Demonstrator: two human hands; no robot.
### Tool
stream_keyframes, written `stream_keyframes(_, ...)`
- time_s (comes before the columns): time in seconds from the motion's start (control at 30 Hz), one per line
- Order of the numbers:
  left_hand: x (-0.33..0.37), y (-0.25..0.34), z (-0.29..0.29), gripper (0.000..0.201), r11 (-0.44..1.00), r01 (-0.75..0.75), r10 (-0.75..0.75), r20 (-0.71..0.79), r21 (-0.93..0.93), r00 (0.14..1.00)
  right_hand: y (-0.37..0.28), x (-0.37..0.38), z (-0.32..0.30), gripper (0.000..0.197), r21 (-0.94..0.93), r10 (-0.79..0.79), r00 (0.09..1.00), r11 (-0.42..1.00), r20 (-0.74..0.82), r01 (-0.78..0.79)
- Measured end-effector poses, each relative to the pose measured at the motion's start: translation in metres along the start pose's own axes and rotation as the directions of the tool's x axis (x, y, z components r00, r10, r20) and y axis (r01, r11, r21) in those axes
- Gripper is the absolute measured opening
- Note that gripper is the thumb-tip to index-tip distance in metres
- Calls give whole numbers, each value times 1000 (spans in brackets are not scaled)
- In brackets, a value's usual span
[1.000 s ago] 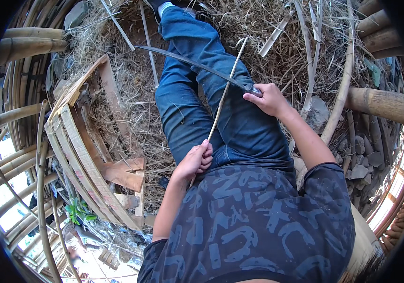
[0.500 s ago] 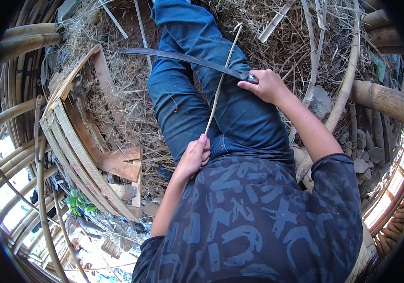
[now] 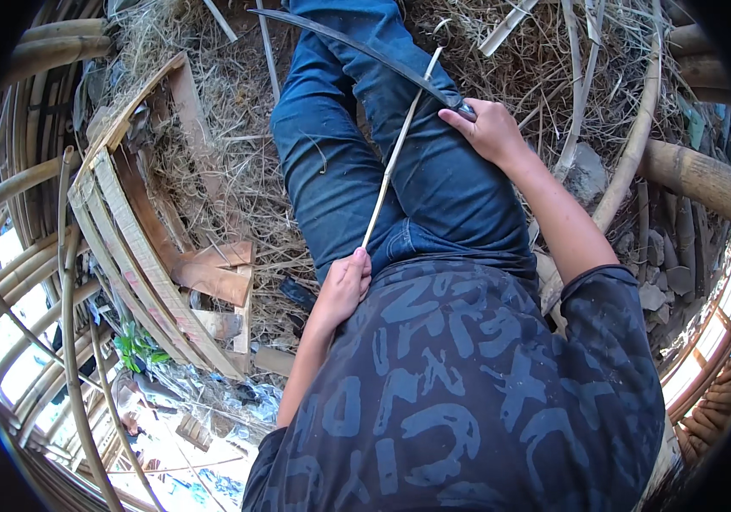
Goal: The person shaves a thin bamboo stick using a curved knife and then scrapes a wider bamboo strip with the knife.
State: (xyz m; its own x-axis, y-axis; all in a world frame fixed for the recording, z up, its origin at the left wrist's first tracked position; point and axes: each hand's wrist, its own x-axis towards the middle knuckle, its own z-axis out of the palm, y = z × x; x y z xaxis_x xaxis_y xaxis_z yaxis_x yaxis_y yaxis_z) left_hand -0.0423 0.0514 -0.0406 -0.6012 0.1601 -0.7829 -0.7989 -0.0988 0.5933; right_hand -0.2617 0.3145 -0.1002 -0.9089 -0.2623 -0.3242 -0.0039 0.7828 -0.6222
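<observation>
A long curved machete [image 3: 365, 49] is gripped by its dark handle in my right hand [image 3: 489, 132], above my right thigh. Its blade slants up and to the left, across my jeans. My left hand [image 3: 344, 288], closed near my waist, pinches the lower end of a thin pale bamboo strip [image 3: 395, 155]. From there the strip runs up and slightly right over my right leg, and its upper part meets the blade close to the handle. I cannot tell whether the blade cuts into it.
A slatted wooden crate [image 3: 139, 264] lies on its side at the left. Dry straw [image 3: 220, 162] covers the ground around my legs. Bamboo poles [image 3: 694, 177] stick in from the right, near stones [image 3: 585, 175]. Bamboo railings [image 3: 20, 286] line the left edge.
The machete has swung so its tip points farther up, and my right hand has shifted slightly right. The strip's far end, hooked before, now looks straight. My left hand keeps its hold.
</observation>
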Motion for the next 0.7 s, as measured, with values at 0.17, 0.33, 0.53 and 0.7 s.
stream_keyframes(0.17,5,7,-5,42,987,152,-146,97,-55,984,9,-5,5,63,-9,-118,993,993,-10,118)
stream_keyframes(0.33,20,16,7,47,994,110,-110,66,5,992,6,-1,3,66,-168,-196,978,964,75,206)
stream_keyframes(0.53,12,12,1,47,996,77,-74,67,-36,995,11,6,9,71,-166,-153,986,973,68,163)
stream_keyframes(0.7,2,13,3,45,999,33,-32,21,-18,999,5,3,8,75,-228,-151,988,961,39,156)
